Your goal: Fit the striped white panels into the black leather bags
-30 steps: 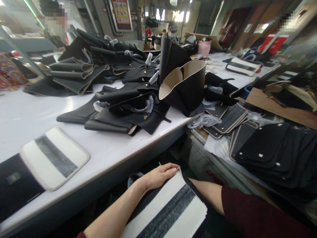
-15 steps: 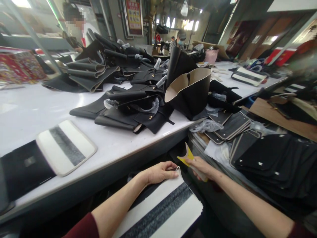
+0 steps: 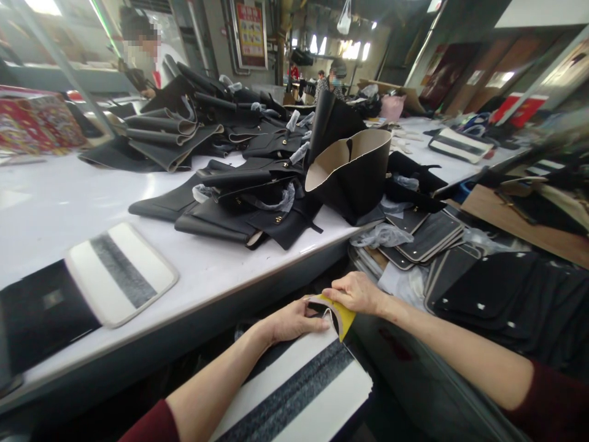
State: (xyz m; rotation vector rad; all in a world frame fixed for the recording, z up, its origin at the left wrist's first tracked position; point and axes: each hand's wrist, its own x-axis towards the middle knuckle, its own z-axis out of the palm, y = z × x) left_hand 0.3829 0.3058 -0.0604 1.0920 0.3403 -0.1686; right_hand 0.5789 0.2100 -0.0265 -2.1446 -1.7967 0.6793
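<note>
A white panel [image 3: 331,399] with a dark, mottled stripe and black material along its far side lies low in front of me, tilted. My left hand [image 3: 292,322] pinches its upper corner between thumb and fingers. From the right, my right hand [image 3: 356,293] grips a flat yellow scraper-like tool [image 3: 345,316] with a concave curved end. The curve sits around the panel's corner, close to my left fingertips; whether it presses on the edge I cannot tell. The panel's lower end runs out of view.
On the white table [image 3: 151,344] lie a similar striped panel [image 3: 154,267] and black leather-like bag pieces [image 3: 216,227]. Stacked black panels [image 3: 488,301] stand at right beside crumpled plastic [image 3: 384,236]. A co-worker [image 3: 140,43] is across the table at left.
My right hand has moved left and up, turning over above the tool. The yellow tool's curved end has come from beside the panel onto its corner. My left hand keeps its pinch.
</note>
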